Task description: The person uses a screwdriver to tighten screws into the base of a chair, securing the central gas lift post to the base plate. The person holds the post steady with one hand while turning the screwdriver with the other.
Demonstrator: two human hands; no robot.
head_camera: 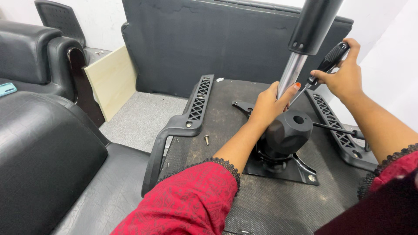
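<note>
An upturned office chair seat (209,130) fills the middle of the view, its dark fabric underside facing up, resting partly on a black leather sofa (48,165) at the near left. Beyond it lies grey carpet (139,117), with a pale wooden board (111,80) leaning at the far left and a large dark upholstered panel (196,39) standing against the white wall at the far side. A turquoise phone (7,89) lies on the sofa arm at the far left.

Two black plastic armrests (191,113) are fixed along the left and right edges of the seat. A loose screw (206,139) lies on the fabric just beside the left armrest. At the centre a black tilt mechanism (285,139) is bolted on its metal plate.

The left hand (270,102) is wrapped around the silver gas-lift cylinder (291,76), which rises tilted out of the mechanism and widens into a black sleeve at the top. The right hand (344,74), just right of the cylinder, is closed around the black handle of a screwdriver (326,65), whose tip points down and left toward the base of the cylinder.
</note>
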